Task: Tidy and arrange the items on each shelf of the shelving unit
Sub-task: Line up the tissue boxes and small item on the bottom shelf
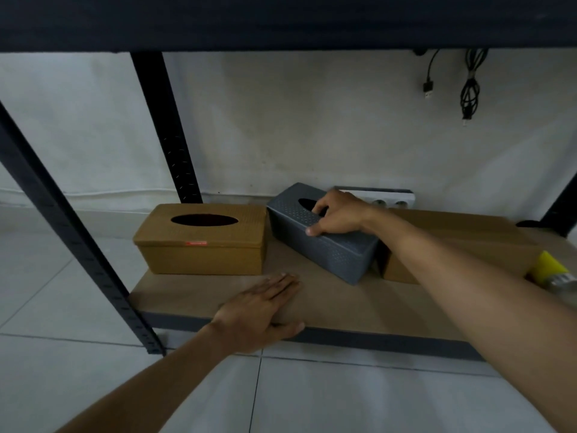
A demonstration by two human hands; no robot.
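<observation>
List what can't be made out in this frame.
Opening of the grey tissue box: head view, largely covered by the right hand.
Yellow item: head view, cut off by the right edge, blurred.
Red label on the brown tissue box: head view, too small to read.
Power strip: head view, partly behind the grey tissue box.
</observation>
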